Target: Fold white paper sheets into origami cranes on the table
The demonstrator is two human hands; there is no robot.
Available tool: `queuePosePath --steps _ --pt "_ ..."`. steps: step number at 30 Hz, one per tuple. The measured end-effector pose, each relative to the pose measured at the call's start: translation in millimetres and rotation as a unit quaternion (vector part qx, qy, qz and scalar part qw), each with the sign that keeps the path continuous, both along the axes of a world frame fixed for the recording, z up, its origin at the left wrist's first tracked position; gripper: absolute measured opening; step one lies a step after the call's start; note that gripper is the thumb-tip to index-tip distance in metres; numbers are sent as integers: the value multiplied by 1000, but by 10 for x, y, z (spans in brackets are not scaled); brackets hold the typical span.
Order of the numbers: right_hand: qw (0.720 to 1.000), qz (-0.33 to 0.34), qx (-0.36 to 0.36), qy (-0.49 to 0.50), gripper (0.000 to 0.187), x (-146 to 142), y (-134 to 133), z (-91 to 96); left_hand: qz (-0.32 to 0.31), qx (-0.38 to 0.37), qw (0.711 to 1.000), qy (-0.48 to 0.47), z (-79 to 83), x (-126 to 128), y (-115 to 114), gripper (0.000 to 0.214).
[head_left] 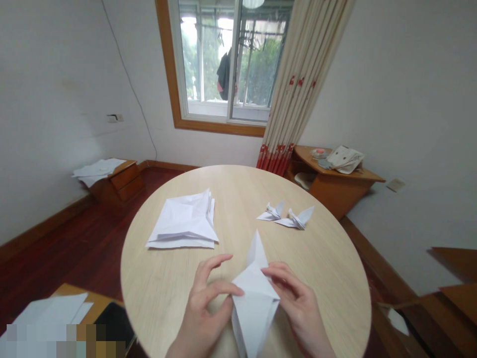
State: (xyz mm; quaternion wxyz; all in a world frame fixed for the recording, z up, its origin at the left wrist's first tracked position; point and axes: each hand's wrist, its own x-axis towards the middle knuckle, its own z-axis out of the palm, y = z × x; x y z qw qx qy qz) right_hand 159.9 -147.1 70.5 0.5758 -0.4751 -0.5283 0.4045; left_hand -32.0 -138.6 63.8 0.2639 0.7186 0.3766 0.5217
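A partly folded sheet of white origami paper (255, 291) lies near the front of the round table, its narrow point aimed away from me. My left hand (208, 293) pinches its left edge between thumb and a finger, with the index finger raised clear. At the right edge, my right hand (294, 298) has its fingers closed on the paper, the thumb mostly hidden. Beyond it to the right sit two folded paper cranes, a smaller crane (271, 213) and a larger crane (297, 219). A stack of creased white paper (182, 221) rests at the left.
The round wooden table (234, 184) fills the middle. A drawer cabinet (128, 181) with papers stands at the left, and a corner cabinet (335, 191) with a bag on top at the right. Lower left, more white paper (52, 311) lies beside a dark flat object (114, 323).
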Motion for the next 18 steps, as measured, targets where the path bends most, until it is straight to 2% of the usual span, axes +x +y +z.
queuePosePath --steps 2,5,7,10,13,15,18 --pt "1000 12 1 -16 21 6 -14 24 -20 17 999 27 90 -24 -14 31" --pt "1000 20 4 -20 21 -5 -25 67 -120 -18 990 69 215 -32 -37 43" --pt "1000 18 -2 -7 22 -16 -18 93 -146 -27 986 80 243 -24 -40 46" --pt "999 17 -31 31 28 -25 6 109 -105 28 992 59 199 1 -19 34" --pt "995 55 -80 28 30 -25 14 88 -64 70 995 4 149 35 17 28" --pt "989 89 -116 -23 34 -20 -3 70 -36 25 999 -30 151 60 34 22" --pt "981 115 -129 -93 53 -13 -40 67 7 -76 997 -34 189 99 32 19"
